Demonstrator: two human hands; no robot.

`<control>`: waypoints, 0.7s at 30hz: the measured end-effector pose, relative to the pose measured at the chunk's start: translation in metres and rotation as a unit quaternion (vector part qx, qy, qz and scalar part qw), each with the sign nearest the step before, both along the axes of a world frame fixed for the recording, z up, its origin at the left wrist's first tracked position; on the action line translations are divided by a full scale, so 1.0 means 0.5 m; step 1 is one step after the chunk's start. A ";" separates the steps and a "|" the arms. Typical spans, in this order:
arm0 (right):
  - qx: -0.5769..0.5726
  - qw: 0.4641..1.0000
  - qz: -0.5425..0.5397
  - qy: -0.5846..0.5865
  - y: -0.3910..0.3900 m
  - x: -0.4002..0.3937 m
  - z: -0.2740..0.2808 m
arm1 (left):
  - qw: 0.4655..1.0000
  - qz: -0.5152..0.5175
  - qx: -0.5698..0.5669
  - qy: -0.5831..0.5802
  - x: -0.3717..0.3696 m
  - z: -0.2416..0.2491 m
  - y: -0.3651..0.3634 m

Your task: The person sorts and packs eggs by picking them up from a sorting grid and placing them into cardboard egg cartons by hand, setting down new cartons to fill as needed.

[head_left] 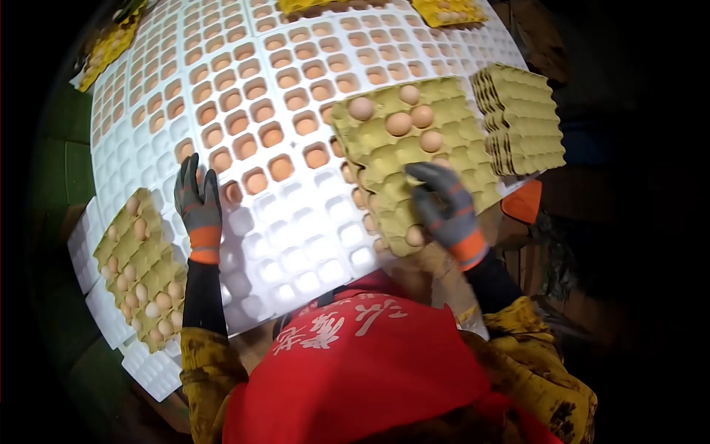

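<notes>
My left hand [198,211], in a grey glove with an orange cuff, is over the white foam egg tray [285,255]. Its fingers are stretched out, close to an egg [231,192] in a cell. My right hand [447,211], gloved alike, hovers above the yellow-green pulp egg tray [384,166]. The fingers are bent and apart, with nothing seen between them. One egg [432,140] lies just beyond the fingertips, and another egg [415,236] sits beside the palm. More eggs rest at the tray's far side. Eggs also show beneath its left edge.
Foam trays with many eggs [281,166] spread away from me. On the left lies a pulp tray [159,251] holding several eggs. A stack of pulp trays [521,118] stands at the right edge. Yellow trays [447,11] lie at the back. An orange object [522,201] hangs beside the table.
</notes>
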State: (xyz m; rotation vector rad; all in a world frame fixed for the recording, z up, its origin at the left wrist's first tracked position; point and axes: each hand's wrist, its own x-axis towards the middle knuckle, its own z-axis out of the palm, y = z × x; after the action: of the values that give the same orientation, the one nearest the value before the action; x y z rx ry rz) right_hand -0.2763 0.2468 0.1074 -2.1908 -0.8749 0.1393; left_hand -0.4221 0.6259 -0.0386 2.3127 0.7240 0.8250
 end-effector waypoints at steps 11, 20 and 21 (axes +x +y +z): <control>-0.212 0.959 0.183 -0.032 -0.289 0.109 -0.040 | 0.892 -0.389 0.152 0.171 0.098 0.193 -0.607; 0.096 0.954 0.104 0.265 -0.310 0.202 -0.039 | 0.820 -0.209 -0.532 0.025 0.084 0.231 -0.615; -0.016 0.985 0.159 0.066 -0.288 0.203 -0.041 | 0.898 -0.228 -0.367 0.086 0.103 0.234 -0.653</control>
State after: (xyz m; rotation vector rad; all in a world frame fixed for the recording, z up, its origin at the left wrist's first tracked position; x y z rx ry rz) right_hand -0.1747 0.1027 0.0870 -2.0294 -1.1463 0.4515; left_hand -0.3707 0.2995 0.0786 1.7455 0.4229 0.0880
